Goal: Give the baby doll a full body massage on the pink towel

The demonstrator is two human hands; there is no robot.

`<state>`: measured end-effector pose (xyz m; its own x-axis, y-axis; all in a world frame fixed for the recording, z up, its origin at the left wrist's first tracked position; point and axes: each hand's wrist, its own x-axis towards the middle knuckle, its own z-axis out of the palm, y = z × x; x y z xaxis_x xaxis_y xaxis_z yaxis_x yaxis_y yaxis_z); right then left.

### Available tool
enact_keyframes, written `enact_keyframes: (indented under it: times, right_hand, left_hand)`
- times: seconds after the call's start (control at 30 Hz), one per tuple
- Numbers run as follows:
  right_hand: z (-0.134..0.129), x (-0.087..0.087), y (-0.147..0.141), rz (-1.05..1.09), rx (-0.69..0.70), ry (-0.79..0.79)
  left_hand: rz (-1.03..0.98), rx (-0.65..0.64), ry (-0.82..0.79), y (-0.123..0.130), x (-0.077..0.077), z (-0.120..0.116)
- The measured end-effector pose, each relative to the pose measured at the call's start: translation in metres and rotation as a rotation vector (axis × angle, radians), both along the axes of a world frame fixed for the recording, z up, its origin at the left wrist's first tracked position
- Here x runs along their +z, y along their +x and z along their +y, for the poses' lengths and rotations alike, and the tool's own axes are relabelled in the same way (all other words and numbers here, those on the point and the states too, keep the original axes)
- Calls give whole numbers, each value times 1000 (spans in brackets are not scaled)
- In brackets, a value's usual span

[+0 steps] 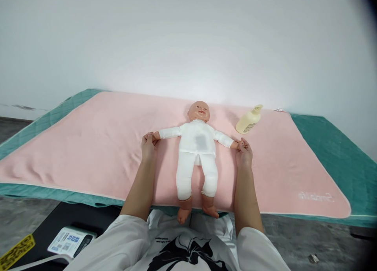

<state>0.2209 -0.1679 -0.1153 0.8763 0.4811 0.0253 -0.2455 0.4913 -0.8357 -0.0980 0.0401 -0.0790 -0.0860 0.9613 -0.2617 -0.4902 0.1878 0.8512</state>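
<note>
A baby doll (198,145) in a white top and trousers lies on its back on a pink mat (97,145), head toward the wall and bare feet at the near edge. Its arms are stretched out to both sides. My left hand (148,144) has its fingers closed round the doll's hand on the left. On the right, my right hand (244,150) pinches the doll's other hand. A pale yellow pump bottle (249,121) lies tilted on the mat, beyond my right hand.
Under the mat is a green quilted cover (338,149) on the bed. A white wall (188,43) stands behind it. At the lower left, a white box-like device (70,240) sits on a black surface (85,218), near a yellow patterned strip (17,250).
</note>
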Motion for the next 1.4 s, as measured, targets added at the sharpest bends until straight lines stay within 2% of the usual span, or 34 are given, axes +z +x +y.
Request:
enact_keyframes:
  times: [0.47, 0.83, 1.4]
  right_hand:
    - [2, 3, -3, 1, -50, -31]
    - [2, 0, 0, 10, -43, -41]
    - [0, 6, -5, 23, -31, -24]
  left_hand:
    - [-21, 13, -16, -1, -2, 2]
    - [-24, 23, -26, 0, -6, 5]
    - [-26, 33, -7, 1, -6, 4]
